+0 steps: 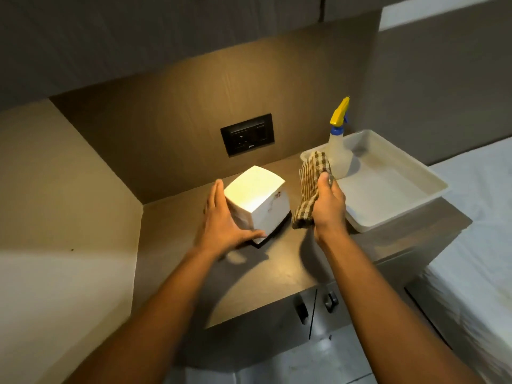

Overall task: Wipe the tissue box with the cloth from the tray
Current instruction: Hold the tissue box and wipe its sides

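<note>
A white tissue box stands on a dark base on the brown countertop, under a warm light that brightens its top face. The left hand lies flat against the box's left side, fingers stretched along the wall and the thumb curled round the near lower corner, so the hand is spread wide and braces the box rather than closing on it. The right hand is clenched round a brown-and-cream checked cloth, which hangs in folds just beside the box's right face (whether it touches the box I cannot tell). Behind that hand a white tray sits on the counter's right end, with 1 spray bottle, yellow-nozzled, standing in its back left corner. A black socket plate is set in the back wall
</note>
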Demonstrator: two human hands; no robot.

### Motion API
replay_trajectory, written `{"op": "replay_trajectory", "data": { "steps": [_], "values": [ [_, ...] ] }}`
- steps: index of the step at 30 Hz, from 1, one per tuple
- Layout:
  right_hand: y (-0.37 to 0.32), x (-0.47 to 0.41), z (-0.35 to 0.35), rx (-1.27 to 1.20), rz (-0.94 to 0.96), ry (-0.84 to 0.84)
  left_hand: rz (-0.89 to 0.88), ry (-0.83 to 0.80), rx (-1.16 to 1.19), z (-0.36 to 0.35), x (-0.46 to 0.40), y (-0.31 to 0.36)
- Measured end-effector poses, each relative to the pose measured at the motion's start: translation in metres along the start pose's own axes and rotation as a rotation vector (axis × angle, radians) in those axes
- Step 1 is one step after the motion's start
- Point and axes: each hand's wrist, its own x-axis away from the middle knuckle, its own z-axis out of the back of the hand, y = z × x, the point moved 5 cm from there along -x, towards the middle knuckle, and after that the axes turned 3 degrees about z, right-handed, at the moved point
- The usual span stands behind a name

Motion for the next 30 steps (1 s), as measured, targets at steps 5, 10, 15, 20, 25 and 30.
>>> {"op": "replay_trajectory", "data": {
  "steps": [5, 10, 15, 20, 25, 30],
  "values": [
    [0.056, 0.030, 0.007, -0.040, -0.140, 0.049, -0.510, -0.258, -0.450, 0.039, -0.041, 0.042],
    [0.086, 0.050, -0.016, 0.031, -0.167, 0.011, -0.695, -0.543, -0.649, 0.018, -0.066, 0.074],
    [0.086, 0.040, -0.023, 0.122, -0.121, 0.007, -0.663, -0.499, -0.505, 0.009, -0.070, 0.069],
    [0.082, 0.029, -0.036, 0.075, -0.146, -0.003, -0.526, -0.400, -0.456, 0.008, -0.064, 0.056],
    [0.080, 0.019, -0.048, 0.097, -0.128, -0.050, -0.436, -0.314, -0.476, 0.011, -0.056, 0.049],
    [0.095, 0.028, -0.048, 0.154, -0.101, -0.053, -0.538, -0.441, -0.649, 0.009, -0.061, 0.052]
  ]
}}
